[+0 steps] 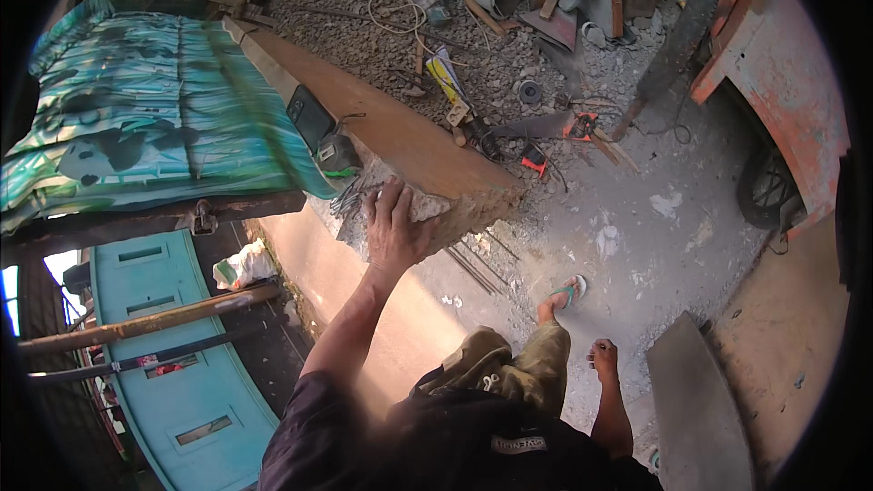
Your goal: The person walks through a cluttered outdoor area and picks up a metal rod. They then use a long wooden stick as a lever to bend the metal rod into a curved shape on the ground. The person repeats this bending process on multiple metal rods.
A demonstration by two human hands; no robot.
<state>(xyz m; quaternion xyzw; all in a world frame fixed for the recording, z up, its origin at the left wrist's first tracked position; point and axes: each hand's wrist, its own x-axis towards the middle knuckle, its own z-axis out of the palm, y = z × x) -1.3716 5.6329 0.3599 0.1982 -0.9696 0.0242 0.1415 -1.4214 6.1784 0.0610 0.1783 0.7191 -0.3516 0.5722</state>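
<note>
At the broken wall end (pixel 482 218): left fingers (pixel 391 200) slightly apart, bent over the rough top; whether they pinch anything, I cannot tell.
Left hand (pixel 400 236): back upward, just beside thin metal pieces (pixel 346 201) on the wall.
Left forearm (pixel 357 316): slants forward from the dark sleeve (pixel 305 427).
Right fingers: curled inward; contents unclear.
Right hand (pixel 603 356): low, near the trousers (pixel 543 365), well apart from the wall.
</note>
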